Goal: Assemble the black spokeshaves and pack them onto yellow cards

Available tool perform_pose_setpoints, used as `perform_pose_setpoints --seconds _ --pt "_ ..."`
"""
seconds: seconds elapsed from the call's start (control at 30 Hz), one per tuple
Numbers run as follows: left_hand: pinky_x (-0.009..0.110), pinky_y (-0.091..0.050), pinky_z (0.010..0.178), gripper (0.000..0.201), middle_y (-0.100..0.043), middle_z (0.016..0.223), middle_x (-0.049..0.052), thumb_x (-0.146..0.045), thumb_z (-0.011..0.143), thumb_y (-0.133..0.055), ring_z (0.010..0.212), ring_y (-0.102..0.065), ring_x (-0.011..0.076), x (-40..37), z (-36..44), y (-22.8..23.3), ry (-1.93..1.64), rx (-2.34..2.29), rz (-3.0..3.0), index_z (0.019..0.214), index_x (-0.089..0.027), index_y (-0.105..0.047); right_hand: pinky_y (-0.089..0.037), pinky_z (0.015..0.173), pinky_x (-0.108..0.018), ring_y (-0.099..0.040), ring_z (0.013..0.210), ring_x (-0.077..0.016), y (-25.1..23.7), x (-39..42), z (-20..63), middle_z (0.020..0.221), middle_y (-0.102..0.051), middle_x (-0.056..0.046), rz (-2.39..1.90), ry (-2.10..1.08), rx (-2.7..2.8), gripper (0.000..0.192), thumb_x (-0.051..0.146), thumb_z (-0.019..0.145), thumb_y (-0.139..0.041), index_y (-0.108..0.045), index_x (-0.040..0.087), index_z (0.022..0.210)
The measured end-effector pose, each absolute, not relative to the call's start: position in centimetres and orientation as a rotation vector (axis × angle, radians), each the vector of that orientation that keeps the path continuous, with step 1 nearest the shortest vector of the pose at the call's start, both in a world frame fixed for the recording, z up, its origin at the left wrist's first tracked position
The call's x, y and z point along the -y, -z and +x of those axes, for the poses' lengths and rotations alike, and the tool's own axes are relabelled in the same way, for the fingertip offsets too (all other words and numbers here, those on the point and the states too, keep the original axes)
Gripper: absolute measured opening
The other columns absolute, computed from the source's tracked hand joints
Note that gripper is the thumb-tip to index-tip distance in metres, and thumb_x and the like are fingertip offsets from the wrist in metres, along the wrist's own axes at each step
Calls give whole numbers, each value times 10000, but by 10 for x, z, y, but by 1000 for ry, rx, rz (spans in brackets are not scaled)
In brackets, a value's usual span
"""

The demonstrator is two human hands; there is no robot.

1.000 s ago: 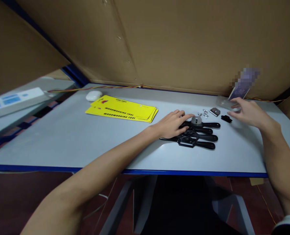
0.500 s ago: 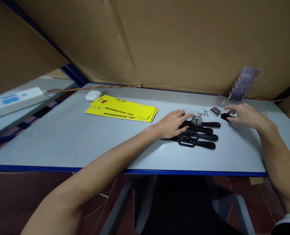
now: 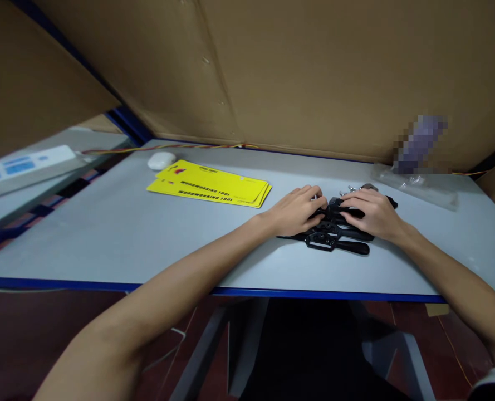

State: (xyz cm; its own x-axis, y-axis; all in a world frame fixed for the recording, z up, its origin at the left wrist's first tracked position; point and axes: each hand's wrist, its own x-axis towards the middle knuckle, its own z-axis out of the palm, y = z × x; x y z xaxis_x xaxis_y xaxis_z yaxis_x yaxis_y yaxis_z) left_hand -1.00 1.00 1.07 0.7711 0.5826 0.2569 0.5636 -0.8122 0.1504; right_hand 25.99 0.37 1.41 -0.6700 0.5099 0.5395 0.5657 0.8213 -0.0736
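Observation:
Several black metal spokeshaves (image 3: 323, 240) lie stacked in a row on the table. My left hand (image 3: 299, 210) rests over their left handles, its fingers curled around the rearmost spokeshave. My right hand (image 3: 376, 214) is above the right handles. Its thumb and fingertips pinch a small black cap (image 3: 336, 204) at the middle of the rearmost spokeshave, where the cap now covers the grey blade; the fingers partly hide it. Silver thumb screws (image 3: 348, 190) and a grey blade (image 3: 369, 186) show just behind my right hand. Another black cap (image 3: 393, 203) lies beside them.
Yellow printed cards (image 3: 214, 184) lie left of centre beside a white rounded case (image 3: 161, 161). A clear plastic bag (image 3: 433, 192) is at the back right, below a blurred upright object (image 3: 420, 142). Cardboard panels (image 3: 314, 72) enclose the table. A power strip (image 3: 25, 167) stands far left.
My right hand has moved left from the loose caps to the rearmost spokeshave, bringing a black cap onto its blade. My left hand has stayed nearly in place, fingers curled a little more.

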Motion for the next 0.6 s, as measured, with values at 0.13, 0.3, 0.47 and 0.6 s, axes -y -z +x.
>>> perform_pose_setpoints --seconds 0.13,0.3,0.47,0.6 --pt "429 -515 924 254 -616 1197 151 -310 1041 -464 1026 -597 273 -11 -10 -10 -456 -932 2908 1151 -166 -642 -592 850 -422 -777 936 -250 -9 -5 262 1080 -834 -73 -755 208 2415 134 254 1001 -655 -782 219 978" --pt "417 -510 919 230 -624 1223 150 -278 1040 -469 1034 -605 267 -11 -11 -12 -443 -886 2938 1142 -172 -646 -582 838 -429 -773 934 -254 -9 -6 265 1090 -837 -76 -805 228 2400 146 262 1003 -649 -785 223 969" --pt "433 -515 923 232 -621 1238 166 -268 1030 -475 1040 -609 279 -9 -11 -16 -416 -861 2940 1131 -158 -652 -567 856 -449 -764 947 -262 -14 -3 262 1110 -839 -64 -894 174 2404 193 327 1016 -627 -797 255 958" --pt "446 -520 923 236 -618 1238 170 -276 1035 -461 1041 -605 285 -7 -10 -16 -395 -833 2939 1123 -163 -649 -563 876 -488 -760 982 -289 -18 -1 261 1147 -835 -69 -963 88 2423 209 333 1010 -617 -813 274 967"
